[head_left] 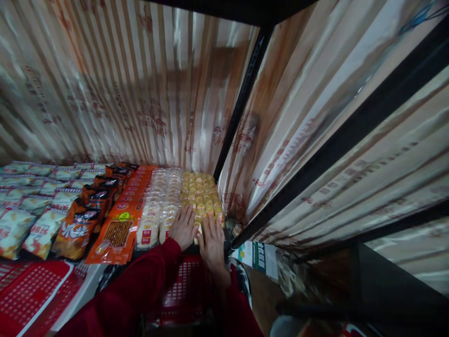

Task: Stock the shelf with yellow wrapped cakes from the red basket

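Small yellow-wrapped snacks (199, 191) lie in close rows at the right end of the shelf. My left hand (184, 228) rests with fingers stretched out on the front left of these rows, beside clear-wrapped pale round crackers (147, 230). On the front right part of the yellow snacks my right hand (212, 241) lies flat, its fingers pointing away from me. The hands are close together, and neither grasps anything. What lies directly beneath the palms is hidden.
Left of the crackers are orange stick-snack packs (118, 224), orange-and-black bags (74, 231) and white snack bags (44, 229). Below are red plastic baskets (31, 292). A black upright post (242, 103) stands behind, against pleated printed sheeting (157, 93). A dark rail (336, 140) slants at right.
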